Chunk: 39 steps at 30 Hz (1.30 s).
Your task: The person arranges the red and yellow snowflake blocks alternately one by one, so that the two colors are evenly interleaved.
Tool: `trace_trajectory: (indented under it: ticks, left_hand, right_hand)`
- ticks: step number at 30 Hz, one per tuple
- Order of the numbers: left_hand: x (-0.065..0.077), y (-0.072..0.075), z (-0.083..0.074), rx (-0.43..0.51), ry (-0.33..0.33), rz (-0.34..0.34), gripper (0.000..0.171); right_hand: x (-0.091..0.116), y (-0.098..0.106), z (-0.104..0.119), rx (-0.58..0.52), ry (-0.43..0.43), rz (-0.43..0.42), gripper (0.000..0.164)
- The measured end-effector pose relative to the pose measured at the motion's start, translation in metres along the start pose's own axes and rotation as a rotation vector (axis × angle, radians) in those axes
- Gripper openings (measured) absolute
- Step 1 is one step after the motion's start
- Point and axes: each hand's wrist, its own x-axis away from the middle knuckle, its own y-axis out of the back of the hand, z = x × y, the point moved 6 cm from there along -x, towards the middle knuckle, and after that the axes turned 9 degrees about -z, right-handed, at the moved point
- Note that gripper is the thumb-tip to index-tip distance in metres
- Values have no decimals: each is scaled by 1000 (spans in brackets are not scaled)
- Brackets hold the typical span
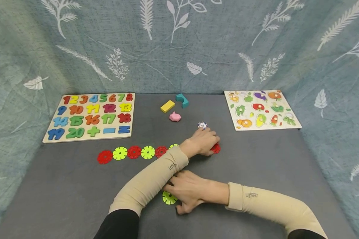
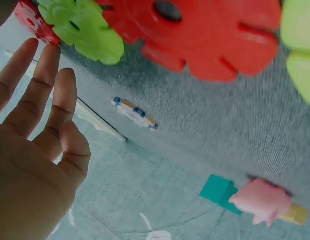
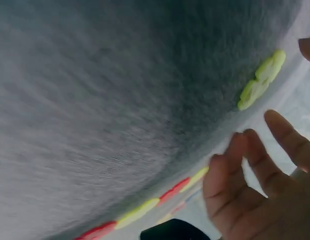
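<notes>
My left hand [image 1: 201, 142] reaches over the far end of a row of slotted plastic flower discs, close to a red flower disc [image 1: 216, 148]. In the left wrist view its fingers [image 2: 32, 90] are extended, tips right at that red disc's edge. Nearer my body, under the left forearm, the right hand [image 1: 188, 191] is beside a loose green flower disc [image 1: 169, 198]. The right wrist view shows its fingers [image 3: 265, 165] loosely bent, apart from the green disc. Red and green discs alternate along the row; my left arm hides part of it.
A poker chip [image 1: 202, 125] lies just beyond the left hand. Farther back are a pink pig [image 1: 175, 117], a yellow block [image 1: 167, 106] and a teal arch block [image 1: 182, 100]. A number puzzle board [image 1: 88, 136] stands at left, a vegetable puzzle board [image 1: 251, 111] at right.
</notes>
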Motion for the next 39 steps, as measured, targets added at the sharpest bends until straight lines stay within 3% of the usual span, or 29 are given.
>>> trace_trajectory:
  ticks: [8,18,23,33,39]
  left_hand:
    - [-1,2,-4,-18,-15,16,38]
    - [0,2,-4,-25,-13,17,36]
    - [0,1,-3,-23,-10,18,38]
    - [0,-1,-1,-26,1,20,40]
    - [1,-1,-2,-27,-3,23,40]
  right_hand:
    - [-17,-3,2,5,21,34,55]
    - [-26,-7,9,-69,-27,201,64]
    - [-26,-6,9,-48,-15,201,65]
    - [-28,-7,17,24,22,179,48]
    - [-27,-6,19,69,66,171,50]
